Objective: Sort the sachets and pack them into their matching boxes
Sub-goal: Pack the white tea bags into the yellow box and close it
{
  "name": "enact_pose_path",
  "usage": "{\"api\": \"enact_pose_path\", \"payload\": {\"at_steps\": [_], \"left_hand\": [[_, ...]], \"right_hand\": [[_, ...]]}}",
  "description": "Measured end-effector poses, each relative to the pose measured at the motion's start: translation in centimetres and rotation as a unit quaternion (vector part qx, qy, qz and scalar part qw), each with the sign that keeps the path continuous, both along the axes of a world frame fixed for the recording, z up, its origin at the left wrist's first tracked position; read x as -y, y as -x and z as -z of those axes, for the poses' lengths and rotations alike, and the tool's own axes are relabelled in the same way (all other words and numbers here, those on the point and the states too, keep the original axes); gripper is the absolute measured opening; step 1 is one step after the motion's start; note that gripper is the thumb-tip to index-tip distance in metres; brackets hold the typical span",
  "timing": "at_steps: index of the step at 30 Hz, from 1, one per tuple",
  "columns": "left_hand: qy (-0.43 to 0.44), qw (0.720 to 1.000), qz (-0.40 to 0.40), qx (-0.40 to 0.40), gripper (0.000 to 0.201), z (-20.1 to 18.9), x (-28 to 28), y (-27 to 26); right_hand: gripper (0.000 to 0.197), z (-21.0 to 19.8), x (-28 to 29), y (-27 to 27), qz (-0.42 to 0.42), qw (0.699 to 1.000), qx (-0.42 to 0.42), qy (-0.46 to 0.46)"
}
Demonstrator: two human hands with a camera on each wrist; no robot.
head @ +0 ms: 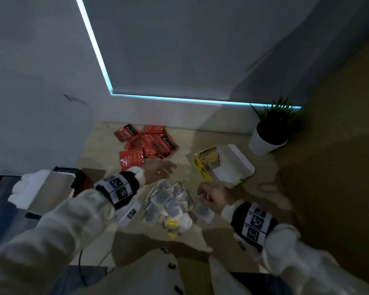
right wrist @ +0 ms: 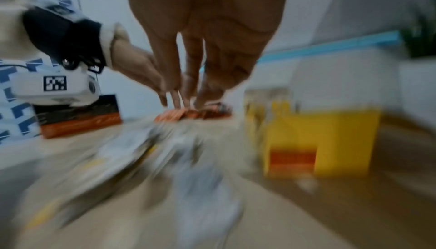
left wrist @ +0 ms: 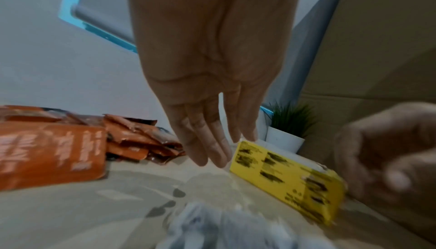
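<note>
A heap of red sachets [head: 146, 143] [left wrist: 51, 152] lies at the back of the table. A pile of white tea bags [head: 168, 201] [right wrist: 188, 159] sits nearer me. An open yellow box [head: 222, 165] [left wrist: 290, 178] stands to the right, and an open red-and-black box [head: 81, 179] [right wrist: 80, 116] to the left. My left hand [head: 160, 169] [left wrist: 212, 159] hovers flat, fingers straight and empty, between the two piles. The right hand [head: 210, 194] [right wrist: 181, 102] hangs beside the tea bags, near the yellow box, fingers relaxed and holding nothing; its wrist view is blurred.
A potted plant [head: 271, 133] stands at the back right by the wall. A large brown cardboard surface [left wrist: 377, 47] rises on the right. A thin cable [head: 266, 186] lies near the yellow box. A lone tea bag [head: 203, 210] rests under the right hand.
</note>
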State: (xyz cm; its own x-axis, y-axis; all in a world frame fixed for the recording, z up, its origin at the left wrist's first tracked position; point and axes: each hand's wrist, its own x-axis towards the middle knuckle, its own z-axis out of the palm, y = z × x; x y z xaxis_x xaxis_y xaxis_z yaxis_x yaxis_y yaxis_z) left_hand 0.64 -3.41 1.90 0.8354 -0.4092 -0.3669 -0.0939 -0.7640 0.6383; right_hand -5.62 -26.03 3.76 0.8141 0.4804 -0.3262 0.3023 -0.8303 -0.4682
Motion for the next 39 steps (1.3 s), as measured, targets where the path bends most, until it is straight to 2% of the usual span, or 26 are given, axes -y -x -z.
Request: {"api": "enact_pose_path", "payload": {"at_steps": [3,6,8,11,15,17,19,21,24,25,26,28,30,32,34,36,37,39], "left_hand": [[-0.075,0.995,0.072,-0.003,0.040,0.3,-1.4,2.1],[-0.115,0.990,0.082,-0.003,0.050,1.1,-1.6,3.7],[-0.130,0.989,0.071,0.004,0.055,1.7,-1.1,4.4],[-0.134,0.988,0.071,0.018,0.052,2.3,0.1,5.1],[-0.154,0.986,0.054,0.027,0.036,2.7,0.9,5.3],[-0.174,0.982,0.058,0.052,0.033,2.7,0.7,5.5],[-0.184,0.979,0.061,0.069,0.031,2.4,0.5,5.5],[-0.164,0.983,0.042,0.064,0.029,1.7,0.1,5.5],[-0.061,0.997,-0.031,0.044,0.012,0.5,-0.9,5.4],[-0.010,0.997,-0.057,0.047,0.006,0.1,-1.2,5.5],[0.051,0.994,-0.086,0.043,0.015,-0.2,-1.5,5.4],[0.176,0.973,-0.149,0.012,0.029,-0.8,-1.7,5.4],[0.234,0.956,-0.173,-0.012,0.031,-1.7,-1.6,5.4],[0.224,0.962,-0.157,0.006,0.027,-2.4,-1.2,5.3],[0.174,0.972,-0.138,0.081,0.021,-2.8,-0.9,5.3],[0.139,0.964,-0.087,0.209,0.019,-3.0,-0.8,5.3],[0.116,0.949,-0.038,0.292,0.018,-3.0,-0.6,5.4],[0.076,0.900,0.054,0.426,0.015,-2.8,-0.5,5.3]], "right_hand": [[0.042,1.9,-1.6,2.1,0.024,0.997,-0.079,0.007],[0.055,2.8,-3.5,2.7,0.059,0.997,-0.051,-0.002],[0.057,3.2,-5.0,2.5,0.073,0.995,-0.064,0.035],[0.042,3.8,-6.8,1.4,0.088,0.987,-0.120,0.060],[0.015,3.1,-6.4,0.9,0.101,0.982,-0.159,0.003],[0.027,3.0,-5.4,1.1,0.123,0.980,-0.153,-0.043],[0.037,3.0,-4.5,1.3,0.184,0.954,-0.171,-0.165],[0.040,3.3,-3.5,1.2,0.243,0.934,-0.144,-0.217],[0.015,2.7,-2.8,0.6,0.302,0.893,-0.171,-0.288],[0.011,2.2,-2.6,0.4,0.331,0.866,-0.186,-0.325],[0.007,2.2,-2.4,0.1,0.360,0.829,-0.202,-0.378],[0.017,1.6,-2.4,-0.2,0.379,0.761,-0.242,-0.467],[0.022,1.1,-2.7,-0.3,0.364,0.751,-0.276,-0.477],[0.022,0.2,-3.3,-0.2,0.345,0.761,-0.296,-0.462],[0.023,0.0,-3.7,-0.4,0.343,0.750,-0.318,-0.468],[0.030,-0.1,-4.1,-0.5,0.365,0.717,-0.351,-0.480],[0.033,0.0,-4.4,-0.5,0.366,0.699,-0.373,-0.488],[0.056,0.1,-4.7,-0.5,0.366,0.646,-0.425,-0.518]]}}
